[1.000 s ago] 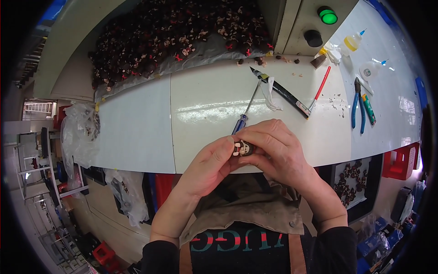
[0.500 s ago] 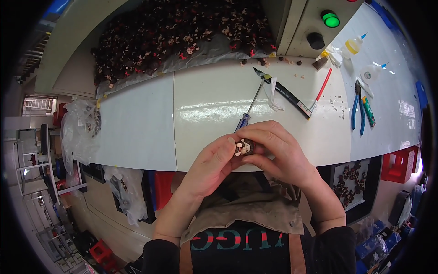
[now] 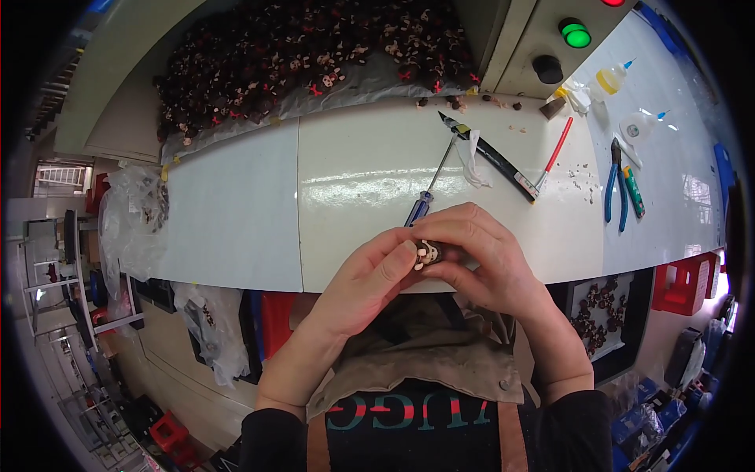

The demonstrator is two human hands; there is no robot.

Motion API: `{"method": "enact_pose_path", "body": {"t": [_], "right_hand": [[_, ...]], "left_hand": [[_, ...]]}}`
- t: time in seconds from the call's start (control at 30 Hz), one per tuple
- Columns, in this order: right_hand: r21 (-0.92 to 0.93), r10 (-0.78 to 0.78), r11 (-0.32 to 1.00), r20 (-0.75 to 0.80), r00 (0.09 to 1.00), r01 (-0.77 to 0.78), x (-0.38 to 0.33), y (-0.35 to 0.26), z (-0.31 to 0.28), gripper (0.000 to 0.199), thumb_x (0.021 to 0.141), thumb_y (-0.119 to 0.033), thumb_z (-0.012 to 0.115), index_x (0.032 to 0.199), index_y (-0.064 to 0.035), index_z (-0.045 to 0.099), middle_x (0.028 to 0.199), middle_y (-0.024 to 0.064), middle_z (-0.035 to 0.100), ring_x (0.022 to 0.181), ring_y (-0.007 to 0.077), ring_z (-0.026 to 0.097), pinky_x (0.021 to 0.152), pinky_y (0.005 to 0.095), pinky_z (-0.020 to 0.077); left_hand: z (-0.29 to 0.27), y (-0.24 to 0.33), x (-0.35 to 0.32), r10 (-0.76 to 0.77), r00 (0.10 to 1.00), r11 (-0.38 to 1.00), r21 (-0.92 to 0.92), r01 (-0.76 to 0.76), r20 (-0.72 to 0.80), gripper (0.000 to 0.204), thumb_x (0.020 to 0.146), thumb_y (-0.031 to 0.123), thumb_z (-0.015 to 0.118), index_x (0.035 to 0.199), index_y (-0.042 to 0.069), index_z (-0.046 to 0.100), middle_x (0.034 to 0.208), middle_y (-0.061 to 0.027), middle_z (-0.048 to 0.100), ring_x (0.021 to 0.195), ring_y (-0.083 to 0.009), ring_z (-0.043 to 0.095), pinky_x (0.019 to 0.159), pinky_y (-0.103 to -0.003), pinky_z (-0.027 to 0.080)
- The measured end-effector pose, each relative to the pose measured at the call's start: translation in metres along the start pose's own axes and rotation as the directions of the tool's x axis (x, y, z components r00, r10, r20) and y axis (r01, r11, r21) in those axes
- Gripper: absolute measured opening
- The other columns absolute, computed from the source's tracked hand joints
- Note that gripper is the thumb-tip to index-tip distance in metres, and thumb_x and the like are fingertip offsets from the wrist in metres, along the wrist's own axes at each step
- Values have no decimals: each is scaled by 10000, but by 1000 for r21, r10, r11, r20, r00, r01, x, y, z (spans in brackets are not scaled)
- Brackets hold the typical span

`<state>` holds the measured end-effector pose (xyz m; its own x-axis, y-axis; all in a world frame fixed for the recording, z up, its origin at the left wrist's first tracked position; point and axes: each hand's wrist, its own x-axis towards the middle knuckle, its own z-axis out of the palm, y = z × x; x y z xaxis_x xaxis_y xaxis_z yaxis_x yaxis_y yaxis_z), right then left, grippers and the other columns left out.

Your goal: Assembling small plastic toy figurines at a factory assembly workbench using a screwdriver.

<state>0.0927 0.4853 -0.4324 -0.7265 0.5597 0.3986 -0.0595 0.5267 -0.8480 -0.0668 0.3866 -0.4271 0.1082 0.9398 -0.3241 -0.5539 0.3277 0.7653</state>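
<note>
A small dark-brown and cream toy figure [image 3: 429,252] is pinched between both hands above the table's near edge. My left hand [image 3: 376,271] grips its left side, the thumb pressed against the light-coloured part. Around its right side my right hand [image 3: 476,253] is closed, fingers arched over the top and thumb below. The palms hide the figure's back. Just beyond the fingers lies a screwdriver [image 3: 419,208] with a blue handle. Farther off rests a black-handled craft knife [image 3: 491,159], with a crumpled white tissue [image 3: 472,162] beside it.
Many similar figures [image 3: 291,63] are heaped on plastic sheeting at the back. To the right lie a red stick tool [image 3: 558,149], blue-handled pliers [image 3: 616,193], a green tool [image 3: 634,193] and tipped bottles [image 3: 611,79]. A tray of brown pieces [image 3: 602,315] sits below the table's edge.
The toy figure has shifted slightly right and turned a little in my fingers. Both hands keep their hold on it; the tools on the table stay put.
</note>
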Motion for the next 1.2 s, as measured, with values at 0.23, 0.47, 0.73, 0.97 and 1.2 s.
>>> {"method": "enact_pose_path", "body": {"t": [0.23,0.47,0.73,0.97,1.2], "right_hand": [[-14,-1,1000,4,1000,1,1,1,1,414,687,-46,745,1077,-39,606,1002,94,604,906,223,590,691,297,501],[4,34,999,8,999,-34,0,-3,0,403,694,-51,739,1074,-33,607,1005,97,601,906,226,592,705,302,505],[-7,23,1000,4,1000,-23,0,-4,0,405,691,-42,735,1074,-31,605,1010,95,605,916,226,596,718,303,509],[-14,36,999,-7,999,-36,1,-6,2,403,697,-23,720,1081,-28,597,1035,103,606,929,237,596,746,318,509],[7,178,984,-77,981,-178,-4,-5,-1,421,750,4,685,1145,-21,541,1101,119,584,1004,240,604,812,322,519]], "left_hand": [[0,1,1,-4,1000,1000,-11,4,-2,524,906,421,524,1173,-27,471,1134,-103,534,1091,-201,533,957,-386,443],[1,1,0,-28,1000,997,-75,28,7,484,935,380,484,1201,-24,459,1148,-98,527,1088,-173,526,969,-348,429],[1,3,-2,-20,999,992,-127,27,51,407,984,321,407,1196,-21,465,1147,-88,513,1090,-156,511,986,-323,413],[0,3,-2,12,997,991,-137,-2,74,425,986,336,389,1216,-17,450,1166,-105,511,1117,-184,507,993,-352,410],[6,-6,0,176,984,962,-214,-173,-1,456,979,311,415,1315,9,352,1220,-111,498,1167,-201,495,993,-367,405]]}}
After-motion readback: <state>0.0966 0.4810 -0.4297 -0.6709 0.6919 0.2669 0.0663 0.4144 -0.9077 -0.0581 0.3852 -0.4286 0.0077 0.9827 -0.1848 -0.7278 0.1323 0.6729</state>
